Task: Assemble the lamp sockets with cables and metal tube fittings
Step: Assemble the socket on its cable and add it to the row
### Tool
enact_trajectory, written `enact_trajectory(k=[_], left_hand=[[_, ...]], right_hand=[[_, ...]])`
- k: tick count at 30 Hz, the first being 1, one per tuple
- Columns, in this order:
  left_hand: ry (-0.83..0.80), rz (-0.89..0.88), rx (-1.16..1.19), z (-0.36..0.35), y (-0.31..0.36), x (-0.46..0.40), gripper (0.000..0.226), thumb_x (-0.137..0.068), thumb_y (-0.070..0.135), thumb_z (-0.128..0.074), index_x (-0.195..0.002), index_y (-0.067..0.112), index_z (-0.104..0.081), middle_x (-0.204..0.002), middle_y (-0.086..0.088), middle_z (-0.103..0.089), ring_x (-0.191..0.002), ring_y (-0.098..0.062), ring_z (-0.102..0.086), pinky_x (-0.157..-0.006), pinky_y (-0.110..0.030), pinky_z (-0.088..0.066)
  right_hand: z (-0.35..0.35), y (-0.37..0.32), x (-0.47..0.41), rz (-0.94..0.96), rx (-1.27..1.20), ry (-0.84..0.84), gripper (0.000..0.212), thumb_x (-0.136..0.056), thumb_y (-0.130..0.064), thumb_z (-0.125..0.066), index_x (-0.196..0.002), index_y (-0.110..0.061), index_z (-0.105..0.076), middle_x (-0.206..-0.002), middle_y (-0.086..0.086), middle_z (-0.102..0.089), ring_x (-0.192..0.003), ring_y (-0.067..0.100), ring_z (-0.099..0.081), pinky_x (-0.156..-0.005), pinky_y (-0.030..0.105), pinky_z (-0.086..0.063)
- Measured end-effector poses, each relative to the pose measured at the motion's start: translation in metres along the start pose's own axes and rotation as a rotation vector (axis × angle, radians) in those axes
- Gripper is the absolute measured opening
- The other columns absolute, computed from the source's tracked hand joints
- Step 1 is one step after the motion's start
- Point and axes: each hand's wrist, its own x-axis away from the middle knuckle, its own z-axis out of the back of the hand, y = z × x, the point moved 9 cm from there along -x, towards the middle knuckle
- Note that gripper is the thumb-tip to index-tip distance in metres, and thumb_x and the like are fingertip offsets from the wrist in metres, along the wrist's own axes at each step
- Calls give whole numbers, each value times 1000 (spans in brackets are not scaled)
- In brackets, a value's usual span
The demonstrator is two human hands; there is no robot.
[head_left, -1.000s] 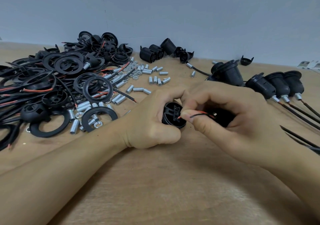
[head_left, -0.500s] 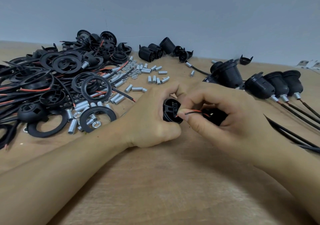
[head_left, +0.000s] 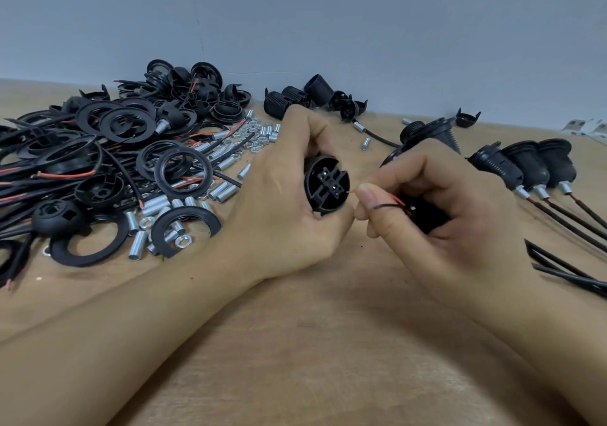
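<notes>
My left hand (head_left: 279, 208) grips a black lamp socket body (head_left: 325, 186), its terminal end turned toward the right. My right hand (head_left: 437, 208) pinches a thin red and black cable (head_left: 389, 204) between thumb and forefinger. The red wire's bare tip sits just right of the socket's terminals, a small gap from them. A black part lies partly hidden in my right palm. Loose metal tube fittings (head_left: 223, 192) lie scattered left of my left hand.
A heap of black rings, caps and cables (head_left: 98, 162) fills the table's left side. Several finished sockets with cables (head_left: 525, 169) lie in a row at the right. More socket shells (head_left: 295, 97) stand by the back wall. Cables (head_left: 571, 274) trail off at the right edge.
The socket has risen and tilted so its terminal face shows more fully. My right hand has drawn the wire tip slightly away to the right.
</notes>
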Motion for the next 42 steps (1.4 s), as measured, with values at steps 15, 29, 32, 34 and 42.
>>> enact_trajectory(k=[15, 29, 32, 34, 42], left_hand=[[10, -44, -17, -2, 5, 1, 43, -72, 4, -72, -94, 11, -36, -71, -12, -57, -56, -19, -52, -48, -39, -39], [-41, -41, 39, -5, 3, 1, 38, -74, 7, -69, -93, 10, -36, -70, -15, -57, -57, -28, -54, -48, -45, -40], [-55, -40, 35, -7, 4, 1, 38, -73, 6, -69, -92, 11, -37, -69, -14, -56, -57, -29, -53, -48, -44, -39], [-72, -49, 26, -8, 4, 2, 39, -72, 5, -70, -92, 11, -37, -69, -12, -57, -57, -23, -53, -49, -42, -40], [-151, -16, -89, -15, -3, 5, 38, -71, 8, -69, -93, 15, -39, -72, -3, -56, -59, -12, -47, -51, -35, -39]], right_hand=[[3, -5, 1, 93, 149, 91, 15, -87, -12, -70, -77, -3, -66, -67, 5, -66, -59, 18, -59, -54, 28, -43], [0, -8, 1, 138, 156, 46, 7, -84, -4, -70, -79, 0, -68, -70, 3, -66, -64, 15, -58, -58, 22, -44], [-1, -9, 1, 146, 150, 34, 7, -84, -4, -70, -79, -1, -68, -68, 4, -65, -63, 15, -58, -58, 22, -43], [-3, -8, 1, 145, 145, 10, 6, -84, -4, -71, -78, -2, -68, -68, 4, -65, -62, 16, -58, -57, 22, -44], [-9, 3, 2, 36, 78, -67, 3, -85, -9, -70, -82, -9, -69, -72, -2, -68, -65, 14, -63, -57, 26, -47]])
